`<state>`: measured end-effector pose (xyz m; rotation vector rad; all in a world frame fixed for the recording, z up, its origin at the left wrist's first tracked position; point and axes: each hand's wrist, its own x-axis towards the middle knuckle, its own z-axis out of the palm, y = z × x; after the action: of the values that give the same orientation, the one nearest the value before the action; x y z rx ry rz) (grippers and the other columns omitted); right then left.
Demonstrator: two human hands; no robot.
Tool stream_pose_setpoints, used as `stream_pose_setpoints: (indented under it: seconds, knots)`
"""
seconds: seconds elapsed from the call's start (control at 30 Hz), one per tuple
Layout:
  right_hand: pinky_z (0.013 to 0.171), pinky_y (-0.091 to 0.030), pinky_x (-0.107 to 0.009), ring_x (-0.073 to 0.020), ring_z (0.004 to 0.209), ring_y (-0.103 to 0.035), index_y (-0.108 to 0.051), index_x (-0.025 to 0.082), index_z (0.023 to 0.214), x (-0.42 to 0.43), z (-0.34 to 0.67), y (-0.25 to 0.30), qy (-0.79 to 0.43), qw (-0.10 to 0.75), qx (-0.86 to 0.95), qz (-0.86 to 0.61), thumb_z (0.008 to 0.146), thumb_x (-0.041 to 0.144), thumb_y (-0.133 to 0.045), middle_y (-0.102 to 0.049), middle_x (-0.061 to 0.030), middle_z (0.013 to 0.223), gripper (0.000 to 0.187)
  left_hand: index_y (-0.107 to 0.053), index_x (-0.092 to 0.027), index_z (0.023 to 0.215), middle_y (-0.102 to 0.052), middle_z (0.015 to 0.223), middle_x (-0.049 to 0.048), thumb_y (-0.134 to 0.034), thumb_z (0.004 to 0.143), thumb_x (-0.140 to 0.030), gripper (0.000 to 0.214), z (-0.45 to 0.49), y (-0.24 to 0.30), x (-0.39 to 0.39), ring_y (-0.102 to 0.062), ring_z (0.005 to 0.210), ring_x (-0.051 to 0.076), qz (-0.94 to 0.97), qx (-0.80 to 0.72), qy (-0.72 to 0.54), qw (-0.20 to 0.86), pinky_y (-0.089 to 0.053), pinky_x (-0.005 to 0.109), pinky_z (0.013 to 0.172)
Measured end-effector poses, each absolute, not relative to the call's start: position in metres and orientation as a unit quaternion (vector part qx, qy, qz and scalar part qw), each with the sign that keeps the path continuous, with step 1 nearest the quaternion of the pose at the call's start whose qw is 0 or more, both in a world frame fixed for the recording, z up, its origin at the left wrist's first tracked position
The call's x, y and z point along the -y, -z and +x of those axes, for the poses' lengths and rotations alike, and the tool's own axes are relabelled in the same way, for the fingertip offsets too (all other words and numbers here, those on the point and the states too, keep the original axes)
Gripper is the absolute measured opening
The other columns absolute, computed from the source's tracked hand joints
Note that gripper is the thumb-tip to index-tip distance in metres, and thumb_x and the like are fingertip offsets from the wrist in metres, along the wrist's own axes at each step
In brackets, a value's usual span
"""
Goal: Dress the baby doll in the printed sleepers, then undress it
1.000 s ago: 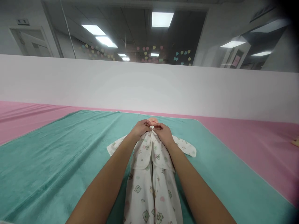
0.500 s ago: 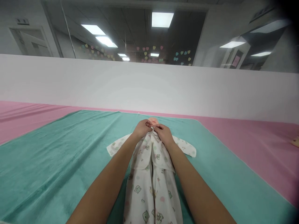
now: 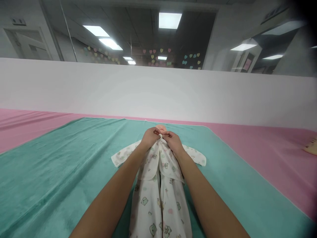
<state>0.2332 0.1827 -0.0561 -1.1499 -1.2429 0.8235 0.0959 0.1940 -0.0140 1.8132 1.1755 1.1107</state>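
Note:
A doll lies on its back, with only a bit of its pinkish head showing beyond my hands. It has on a white baby outfit printed with small animals, its sleeves spread out to both sides and its front parted down the middle. At the neckline my left hand pinches the collar edge. Close beside it, my right hand grips the other side of the collar with thumb and forefinger. A small white knot or fastener shows between the fingertips; its exact form is too small to tell.
Beneath the doll spreads a teal blanket with some folds, over a pink cover. A white wall with glass above stands behind. A tan object is cut off at the right edge.
Both hands stay at the collar with small finger movements, and the white knot or fastener shows more clearly between them. The view has shifted slightly.

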Motion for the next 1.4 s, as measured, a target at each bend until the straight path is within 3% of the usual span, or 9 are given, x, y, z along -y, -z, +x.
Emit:
stream_pose_setpoints:
  seconds: [0.23,0.4,0.53,0.77,0.93,1.17,1.4]
  knots:
    - [0.072,-0.045,-0.030,-0.0183,0.080,-0.060,-0.063,0.020,0.084,-0.183,0.232,0.055,-0.338,0.590,0.544,-0.492,0.064,0.038,-0.061,-0.067,-0.0034,0.087,0.027,-0.061,-0.014,0.078,-0.062,0.074,0.0039,-0.052,0.071,-0.019,0.013,0.089,0.009,-0.192,-0.056,0.065,0.013,0.698,-0.435,-0.412,0.392,-0.042,0.023,0.061]
    - [0.074,-0.043,-0.031,-0.0168,0.077,-0.057,-0.059,0.020,0.078,-0.173,0.230,0.054,-0.228,0.581,0.565,-0.539,0.068,0.033,-0.055,-0.064,-0.0014,0.081,0.017,-0.060,-0.016,0.076,-0.063,0.075,0.0026,-0.052,0.072,-0.023,0.011,0.090,0.017,-0.190,-0.057,0.070,0.015,0.699,-0.454,-0.430,0.346,-0.043,0.026,0.065]
    - [0.069,-0.041,-0.030,-0.0157,0.072,-0.052,-0.056,0.021,0.082,-0.146,0.225,0.059,-0.135,0.544,0.582,-0.589,0.072,0.036,-0.050,-0.058,-0.0008,0.080,0.019,-0.057,-0.018,0.077,-0.062,0.077,0.0014,-0.051,0.075,-0.027,0.011,0.087,0.031,-0.172,-0.057,0.075,0.016,0.696,-0.467,-0.452,0.306,-0.043,0.028,0.071]
    - [0.068,-0.040,-0.028,-0.0136,0.071,-0.049,-0.052,0.022,0.097,-0.096,0.218,0.053,-0.149,0.501,0.636,-0.567,0.074,0.050,-0.050,-0.055,-0.0009,0.091,0.036,-0.062,-0.021,0.094,-0.059,0.110,0.0033,-0.048,0.081,-0.028,0.020,0.071,0.049,-0.137,-0.050,0.107,0.018,0.785,-0.381,-0.440,0.211,-0.036,0.033,0.098]
    - [0.064,-0.038,-0.028,-0.0143,0.070,-0.049,-0.054,0.022,0.090,-0.089,0.212,0.045,-0.141,0.465,0.655,-0.579,0.073,0.050,-0.051,-0.056,0.0001,0.085,0.033,-0.059,-0.022,0.109,-0.053,0.121,0.0042,-0.049,0.079,-0.018,0.032,0.070,0.055,-0.137,-0.045,0.113,0.019,0.803,-0.371,-0.420,0.201,-0.034,0.035,0.101]
    - [0.061,-0.035,-0.027,-0.0142,0.064,-0.047,-0.056,0.022,0.081,-0.094,0.212,0.049,-0.100,0.465,0.646,-0.597,0.077,0.037,-0.045,-0.054,0.0022,0.069,0.019,-0.061,-0.022,0.082,-0.056,0.115,0.0008,-0.052,0.079,-0.022,0.009,0.071,0.045,-0.129,-0.048,0.110,0.018,0.771,-0.396,-0.433,0.246,-0.033,0.035,0.100]
    - [0.068,-0.040,-0.029,-0.0159,0.071,-0.052,-0.062,0.024,0.089,-0.094,0.213,0.053,-0.126,0.502,0.647,-0.560,0.080,0.035,-0.044,-0.061,-0.0001,0.078,0.023,-0.060,-0.021,0.070,-0.057,0.115,0.0008,-0.055,0.078,-0.030,0.013,0.071,0.039,-0.125,-0.049,0.110,0.020,0.738,-0.413,-0.442,0.300,-0.031,0.034,0.101]
